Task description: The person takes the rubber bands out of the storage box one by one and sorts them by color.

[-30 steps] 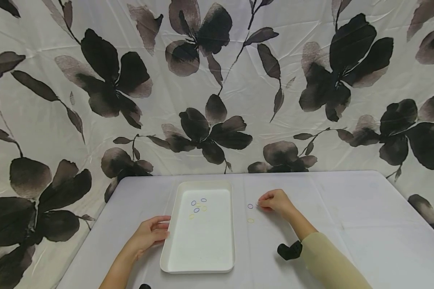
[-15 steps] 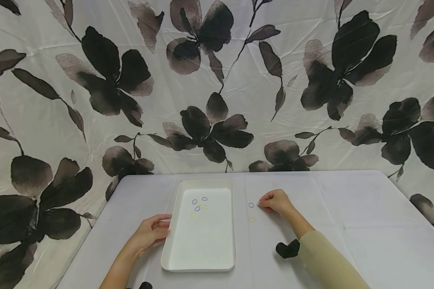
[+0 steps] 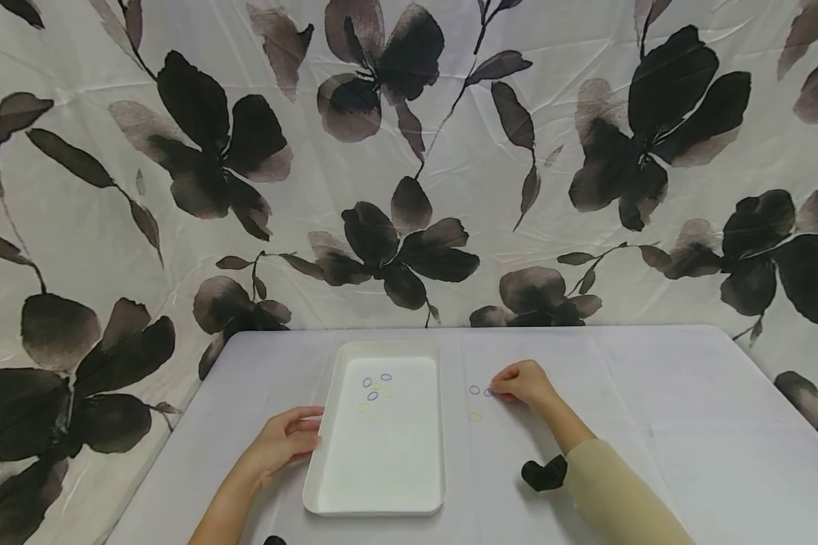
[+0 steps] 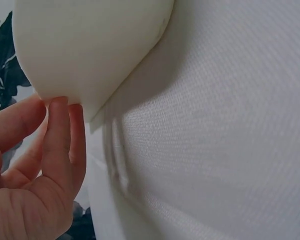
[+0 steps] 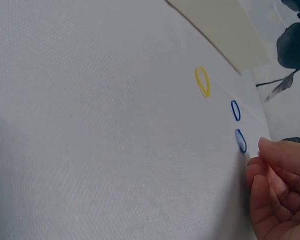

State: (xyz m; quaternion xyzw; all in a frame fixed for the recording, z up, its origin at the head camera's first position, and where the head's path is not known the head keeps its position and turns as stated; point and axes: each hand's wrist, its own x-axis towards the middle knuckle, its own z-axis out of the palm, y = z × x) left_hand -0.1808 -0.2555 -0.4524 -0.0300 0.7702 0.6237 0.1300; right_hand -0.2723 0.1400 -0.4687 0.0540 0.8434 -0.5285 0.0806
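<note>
The right hand (image 3: 525, 382), fingers curled, touched a blue ring (image 5: 240, 140) lying on the surface (image 3: 654, 424) right of the tray (image 3: 382, 503); the left hand (image 3: 282, 443) rested its straight fingers against the tray's left edge.

Grey table (image 3: 654, 409): white tray (image 3: 327, 484), loose rubber bands (image 3: 475, 416), black object (image 3: 541, 474).
</note>
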